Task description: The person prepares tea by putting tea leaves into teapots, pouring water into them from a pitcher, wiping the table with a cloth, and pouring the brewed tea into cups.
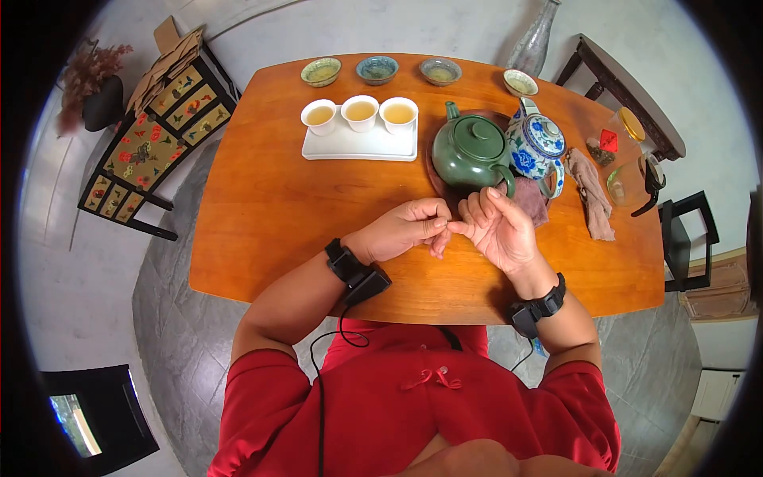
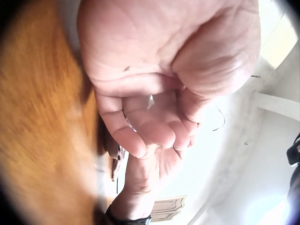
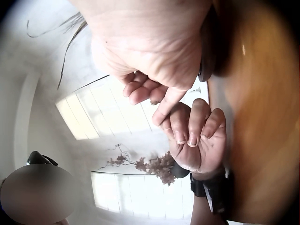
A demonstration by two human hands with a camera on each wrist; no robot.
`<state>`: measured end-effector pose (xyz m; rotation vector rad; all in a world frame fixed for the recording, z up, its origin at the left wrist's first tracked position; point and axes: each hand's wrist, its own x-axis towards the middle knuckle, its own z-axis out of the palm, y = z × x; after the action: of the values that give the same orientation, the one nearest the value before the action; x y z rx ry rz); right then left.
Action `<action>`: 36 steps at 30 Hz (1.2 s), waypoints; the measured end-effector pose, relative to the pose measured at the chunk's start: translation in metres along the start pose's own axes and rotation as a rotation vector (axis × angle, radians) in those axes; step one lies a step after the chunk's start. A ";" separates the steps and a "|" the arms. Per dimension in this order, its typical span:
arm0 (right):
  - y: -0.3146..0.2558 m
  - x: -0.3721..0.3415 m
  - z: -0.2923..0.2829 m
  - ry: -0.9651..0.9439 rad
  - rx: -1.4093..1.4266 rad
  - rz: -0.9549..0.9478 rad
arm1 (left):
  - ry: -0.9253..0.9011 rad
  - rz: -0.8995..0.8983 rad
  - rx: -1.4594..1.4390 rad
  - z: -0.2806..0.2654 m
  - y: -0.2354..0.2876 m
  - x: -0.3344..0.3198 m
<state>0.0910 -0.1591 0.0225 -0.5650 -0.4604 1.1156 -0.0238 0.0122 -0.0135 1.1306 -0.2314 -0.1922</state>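
Over the near part of the wooden table, my two hands meet in the head view. The left hand (image 1: 405,230) pinches the tip of the right little finger between thumb and fingers. My right hand (image 1: 502,232) is turned palm up, its other fingers loosely bent around nothing. In the right wrist view the little finger (image 3: 169,105) stretches out to the left hand (image 3: 199,136). Just beyond the right hand stands a green teapot (image 1: 470,151), beside a blue-and-white teapot (image 1: 537,143). A mauve cloth (image 1: 531,203) lies next to the right hand.
A white tray (image 1: 358,151) carries three white cups of pale tea. Small bowls (image 1: 377,70) line the table's far edge. To the right are a beige cloth (image 1: 590,195), a yellow-lidded jar (image 1: 626,131) and a glass pitcher (image 1: 632,184) with a black handle.
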 end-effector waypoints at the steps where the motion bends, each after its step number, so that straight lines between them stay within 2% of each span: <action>1: 0.000 0.000 -0.001 -0.007 0.017 0.007 | 0.000 0.000 0.000 0.000 0.000 0.000; 9: 0.000 -0.001 -0.001 -0.002 0.073 0.042 | -0.017 -0.002 0.079 0.001 0.002 0.000; 15: -0.003 0.000 0.000 0.007 0.085 0.042 | -0.003 -0.008 0.008 0.001 0.002 0.000; 23: 0.000 -0.002 0.000 -0.015 -0.146 -0.089 | -0.046 -0.022 -0.117 -0.003 -0.003 0.001; 36: -0.001 -0.006 0.000 -0.147 -0.336 -0.147 | -0.071 -0.045 -0.194 -0.003 -0.002 0.000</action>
<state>0.0898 -0.1646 0.0222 -0.7318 -0.8138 0.9471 -0.0232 0.0140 -0.0164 0.9377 -0.2447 -0.2891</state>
